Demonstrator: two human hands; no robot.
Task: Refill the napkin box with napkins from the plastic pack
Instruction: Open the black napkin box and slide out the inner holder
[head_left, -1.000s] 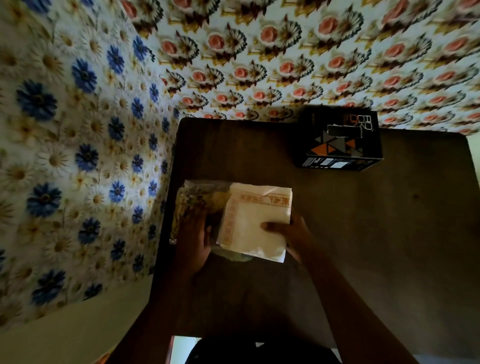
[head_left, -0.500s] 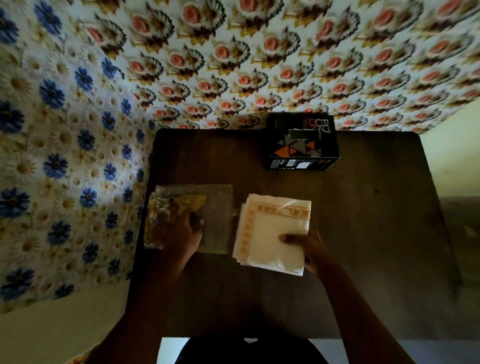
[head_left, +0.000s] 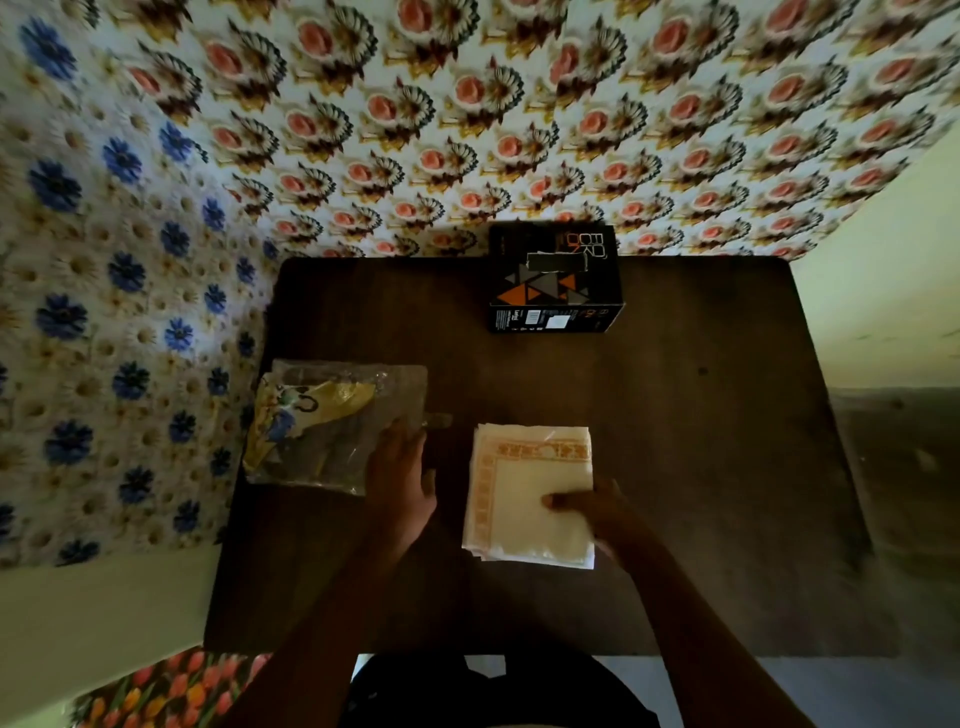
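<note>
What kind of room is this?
Probably a room in someone's home. A small dark wooden table stands pushed into a corner, flowered wallpaper covers both walls, and a black napkin box sits on the table.

Both forearms enter from the bottom edge of the frame and angle up toward its middle, the left from lower left, the right from lower right. The left hand (head_left: 402, 480) sits just left of centre, palm down, fingers together and pointing up the frame, laid flat with nothing gripped. The right hand (head_left: 602, 512) sits right of centre, slightly lower, its thumb stretched out to the left. Its remaining fingers are too dark and blurred to make out. The two hands are apart, not touching.
</note>
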